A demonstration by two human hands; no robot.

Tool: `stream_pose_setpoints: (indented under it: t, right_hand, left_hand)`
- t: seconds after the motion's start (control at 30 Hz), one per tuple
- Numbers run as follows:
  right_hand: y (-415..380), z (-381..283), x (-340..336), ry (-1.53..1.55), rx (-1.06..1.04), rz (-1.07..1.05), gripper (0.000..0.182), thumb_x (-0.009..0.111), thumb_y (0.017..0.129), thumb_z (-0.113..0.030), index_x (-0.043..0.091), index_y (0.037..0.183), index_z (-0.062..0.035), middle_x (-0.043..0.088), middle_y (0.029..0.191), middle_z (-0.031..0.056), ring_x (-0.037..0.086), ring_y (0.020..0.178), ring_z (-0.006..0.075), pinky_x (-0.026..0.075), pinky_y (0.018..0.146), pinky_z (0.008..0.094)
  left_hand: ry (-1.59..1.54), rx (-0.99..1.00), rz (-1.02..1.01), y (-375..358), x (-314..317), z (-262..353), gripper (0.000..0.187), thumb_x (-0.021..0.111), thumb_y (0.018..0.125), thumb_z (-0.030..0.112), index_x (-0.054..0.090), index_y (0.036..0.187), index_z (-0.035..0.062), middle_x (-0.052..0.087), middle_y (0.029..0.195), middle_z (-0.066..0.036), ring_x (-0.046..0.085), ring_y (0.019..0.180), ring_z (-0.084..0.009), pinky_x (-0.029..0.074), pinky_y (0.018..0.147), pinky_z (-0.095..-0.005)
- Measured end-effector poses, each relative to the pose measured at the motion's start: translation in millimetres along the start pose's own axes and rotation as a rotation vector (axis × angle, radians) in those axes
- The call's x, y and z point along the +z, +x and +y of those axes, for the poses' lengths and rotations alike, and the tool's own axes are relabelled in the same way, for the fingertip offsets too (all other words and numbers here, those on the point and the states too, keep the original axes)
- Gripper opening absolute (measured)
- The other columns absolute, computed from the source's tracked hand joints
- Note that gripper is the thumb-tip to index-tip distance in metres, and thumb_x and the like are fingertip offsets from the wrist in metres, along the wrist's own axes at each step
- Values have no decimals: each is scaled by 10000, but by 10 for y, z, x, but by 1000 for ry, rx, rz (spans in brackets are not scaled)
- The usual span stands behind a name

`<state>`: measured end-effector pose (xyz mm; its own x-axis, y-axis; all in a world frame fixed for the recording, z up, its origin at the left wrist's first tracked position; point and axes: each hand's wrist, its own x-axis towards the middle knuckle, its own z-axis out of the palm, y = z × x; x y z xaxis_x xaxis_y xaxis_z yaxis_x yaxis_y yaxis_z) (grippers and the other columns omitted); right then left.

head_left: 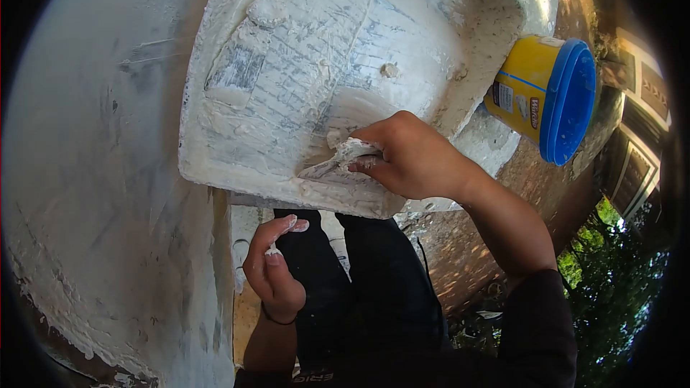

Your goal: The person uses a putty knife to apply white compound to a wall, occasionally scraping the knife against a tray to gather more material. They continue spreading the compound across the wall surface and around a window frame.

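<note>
White paste (272, 250) on a curled, empty left hand (272, 267).
Beyond it, the right hand (411, 156) pinches a smeared piece (350, 149), its length pointing leftward, inside the near end of the basin (295, 93); a yellow bucket (523, 86) farther right.

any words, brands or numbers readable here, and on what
"W…", sideways on a reddish patch on the yellow bucket; the remaining letters are too blurred to be sure of.
"ERIG", apparently, on the dark clothing at the bottom edge; dim, so not certain.
White label on the bucket: print too small to read.
No number can be read.
</note>
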<state>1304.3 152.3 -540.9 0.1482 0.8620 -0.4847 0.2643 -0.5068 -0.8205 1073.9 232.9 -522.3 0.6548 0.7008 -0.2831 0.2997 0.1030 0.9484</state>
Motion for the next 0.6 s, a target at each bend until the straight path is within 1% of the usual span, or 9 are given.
stream_pose_setpoints:
  t: [0.03, 0.1, 0.3, 0.37, 0.43, 0.5, 0.57, 0.6]
  right_hand:
    - [16, 8, 7, -6, 5, 3, 175, 645, 719, -92, 648, 871, -5, 604, 732, 231, 594, 765, 396, 483, 702, 437]
    - [40, -2, 7, -11, 10, 5, 175, 649, 725, -100, 650, 872, -5, 603, 733, 232, 594, 766, 395, 483, 702, 436]
    - [44, -24, -44, -11, 98, -43, 182, 650, 737, -114, 651, 884, -6, 612, 751, 232, 599, 769, 396, 485, 707, 435]
    - [-4, 25, -28, -108, 75, -59, 195, 662, 754, -74, 646, 940, -15, 620, 767, 214, 613, 725, 364, 486, 642, 378]
    - [-45, 11, -22, -73, 82, -43, 187, 663, 755, -75, 645, 931, -15, 620, 760, 211, 613, 718, 362, 483, 636, 377]
    - [-71, -3, -6, -36, 87, -26, 178, 664, 756, -76, 644, 922, -15, 619, 752, 207, 612, 710, 361, 481, 629, 375]
    - [-82, -9, 9, 25, 117, -17, 228, 642, 748, -105, 651, 960, -20, 615, 769, 236, 602, 765, 390, 491, 696, 421]
    - [-83, 0, 23, 26, 117, -16, 228, 642, 748, -105, 651, 960, -20, 615, 769, 236, 602, 765, 390, 491, 696, 421]
  left_hand:
    - [0, -1, -1, -7, -12, 0, 350, 330, 889, 131, 543, 1044, -99, 618, 936, -223, 617, 842, -280, 470, 802, -358]
    - [6, -5, -71, -16, -53, 2, 390, 275, 939, 163, 531, 1067, -103, 587, 1022, -207, 592, 902, -286, 423, 875, -382]
    - [-10, 11, -51, -18, -106, -9, 391, 284, 939, 172, 534, 1052, -107, 586, 1024, -209, 590, 908, -286, 424, 870, -376]
    - [-12, 0, -47, -19, -114, -11, 390, 289, 938, 175, 535, 1053, -106, 587, 1022, -209, 591, 907, -286, 423, 869, -375]
    - [-17, -8, -43, -12, -100, -19, 389, 293, 938, 178, 535, 1053, -105, 588, 1021, -209, 591, 906, -285, 423, 868, -374]
    - [-5, 33, 9, 13, -52, -30, 344, 346, 910, 163, 550, 1013, -95, 615, 915, -219, 613, 828, -275, 476, 779, -361]
    - [-16, 29, -1, 25, -22, -22, 342, 348, 909, 161, 551, 1012, -94, 615, 917, -218, 612, 834, -274, 474, 783, -360]
    - [-27, 25, -12, 28, -18, -16, 340, 349, 908, 160, 552, 1011, -93, 614, 919, -217, 611, 839, -273, 473, 787, -360]
